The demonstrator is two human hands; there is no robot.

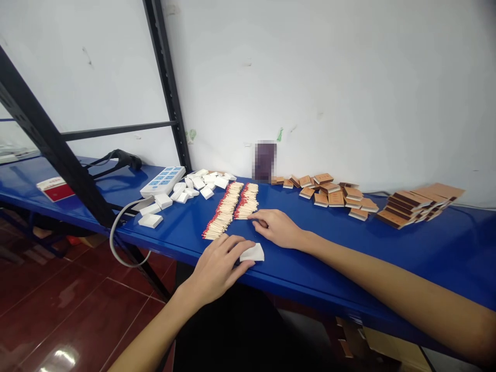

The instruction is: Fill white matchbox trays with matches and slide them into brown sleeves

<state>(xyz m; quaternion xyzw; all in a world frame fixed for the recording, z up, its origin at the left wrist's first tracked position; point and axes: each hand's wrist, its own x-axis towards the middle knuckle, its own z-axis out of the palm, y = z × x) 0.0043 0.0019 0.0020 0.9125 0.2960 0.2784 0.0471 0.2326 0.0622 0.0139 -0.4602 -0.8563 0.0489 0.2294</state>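
My left hand rests on the blue table near its front edge, fingers closed around a small white matchbox tray. My right hand lies just behind it, fingertips pinched at the near end of the rows of red-tipped matches. Whether a match is between those fingers I cannot make out. The matches lie in two long rows running away from me.
Several white inner trays lie at the left beside a white power strip with a grey cable. Brown matchbox sleeves are scattered at the back, with a flat stack at the right. A black shelf post crosses the left side.
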